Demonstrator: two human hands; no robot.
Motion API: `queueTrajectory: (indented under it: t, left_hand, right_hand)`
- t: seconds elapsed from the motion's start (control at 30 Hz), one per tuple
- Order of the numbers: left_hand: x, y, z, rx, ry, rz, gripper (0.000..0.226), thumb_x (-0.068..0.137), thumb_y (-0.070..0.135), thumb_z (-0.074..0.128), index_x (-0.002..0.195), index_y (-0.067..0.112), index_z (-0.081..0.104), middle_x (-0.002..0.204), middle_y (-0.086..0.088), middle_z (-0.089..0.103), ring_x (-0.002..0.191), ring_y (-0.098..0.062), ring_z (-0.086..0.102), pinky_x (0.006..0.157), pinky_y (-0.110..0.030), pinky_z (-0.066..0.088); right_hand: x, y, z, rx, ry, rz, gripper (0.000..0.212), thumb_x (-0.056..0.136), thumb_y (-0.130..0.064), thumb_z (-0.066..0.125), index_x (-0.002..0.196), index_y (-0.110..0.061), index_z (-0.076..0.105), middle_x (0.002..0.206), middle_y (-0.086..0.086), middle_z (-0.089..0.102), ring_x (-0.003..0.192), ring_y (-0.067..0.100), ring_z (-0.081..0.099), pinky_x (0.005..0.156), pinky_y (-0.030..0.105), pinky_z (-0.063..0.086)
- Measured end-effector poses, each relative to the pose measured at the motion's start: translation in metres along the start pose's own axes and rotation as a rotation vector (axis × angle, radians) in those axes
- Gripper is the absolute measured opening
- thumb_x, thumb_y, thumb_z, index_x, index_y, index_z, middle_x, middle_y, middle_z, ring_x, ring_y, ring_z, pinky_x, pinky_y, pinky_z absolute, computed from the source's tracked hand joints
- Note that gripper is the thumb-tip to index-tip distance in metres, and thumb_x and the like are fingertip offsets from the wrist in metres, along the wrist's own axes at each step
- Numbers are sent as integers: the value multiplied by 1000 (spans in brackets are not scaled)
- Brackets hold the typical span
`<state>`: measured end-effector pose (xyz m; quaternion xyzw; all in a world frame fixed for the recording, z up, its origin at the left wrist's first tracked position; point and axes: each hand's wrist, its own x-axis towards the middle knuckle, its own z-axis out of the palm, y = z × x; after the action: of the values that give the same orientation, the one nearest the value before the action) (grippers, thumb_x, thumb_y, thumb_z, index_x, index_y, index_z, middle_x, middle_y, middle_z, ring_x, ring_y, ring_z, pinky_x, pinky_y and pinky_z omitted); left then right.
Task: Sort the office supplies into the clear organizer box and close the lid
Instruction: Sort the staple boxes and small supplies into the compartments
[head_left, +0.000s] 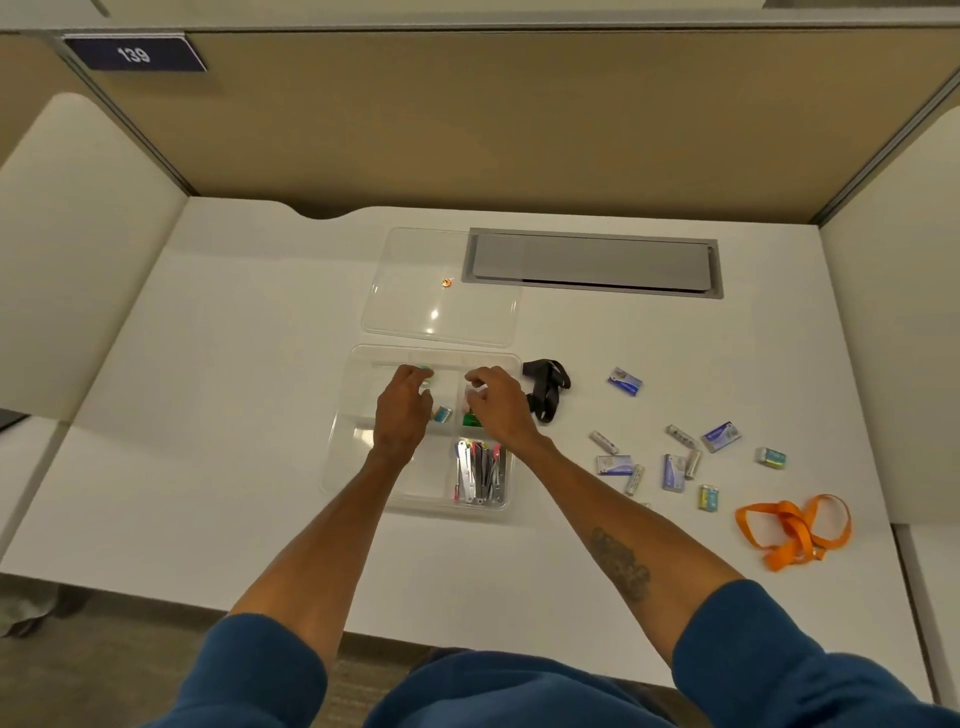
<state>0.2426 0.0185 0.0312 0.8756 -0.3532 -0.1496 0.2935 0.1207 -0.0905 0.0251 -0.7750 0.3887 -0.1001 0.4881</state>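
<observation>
Head: "139" plate (134, 53) beyond organizer box (358, 395)

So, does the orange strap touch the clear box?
Apart. The head view shows the orange strap lying far right of the clear box, with bare desk and small packets between them.

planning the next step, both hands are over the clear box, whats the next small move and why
Probably drop the small pale item that the right hand pinches into the organizer box compartment under it. That would free the hand for the batteries, small blue packs and orange lanyard lying unsorted on the table to the right.
</observation>
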Motion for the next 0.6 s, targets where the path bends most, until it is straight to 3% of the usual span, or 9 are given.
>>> queueTrajectory:
  t: [0.07, 0.1, 0.33, 0.47, 0.6]
  left_hand:
    - [-5, 11, 8, 13, 4, 93, 27, 92, 8, 54, 117, 12, 63, 121, -2, 60, 95, -18, 62, 84, -24, 52]
    - [-7, 18, 14, 22, -7, 137, 26, 93, 10, 54, 118, 13, 62, 120, -2, 60, 95, -17, 61, 84, -26, 52]
    - [-28, 86, 72, -6, -224, 414, 20, 92, 12, 58, 111, 12, 64, 106, -5, 64, 84, -18, 62, 74, -27, 50]
    - [-57, 115, 112, -12, -378, 508, 17, 92, 17, 61, 108, 14, 67, 102, -4, 66, 81, -17, 62, 73, -21, 44]
    - [-94, 120, 144, -32, -478, 512, 19, 91, 24, 63, 109, 16, 65, 102, -3, 65, 85, -18, 60, 75, -31, 49]
  right_hand:
    - [-9, 10, -11, 30, 39, 12, 29, 92, -10, 54, 120, -11, 61, 118, 5, 59, 101, 17, 60, 89, 28, 49]
    - [-15, 15, -18, 33, 61, 15, 28, 92, -9, 54, 119, -11, 61, 118, 5, 59, 102, 17, 60, 90, 27, 49]
    - [-55, 72, -82, -41, 246, 83, 26, 91, -5, 55, 116, -10, 63, 117, 7, 63, 102, 21, 61, 90, 26, 47]
    - [-89, 115, -117, -122, 231, 91, 22, 91, -7, 55, 111, -12, 64, 112, 5, 63, 97, 19, 62, 86, 27, 48]
    - [-128, 153, -137, -210, 156, 108, 14, 92, -15, 56, 104, -13, 63, 104, 5, 62, 92, 18, 60, 81, 33, 51]
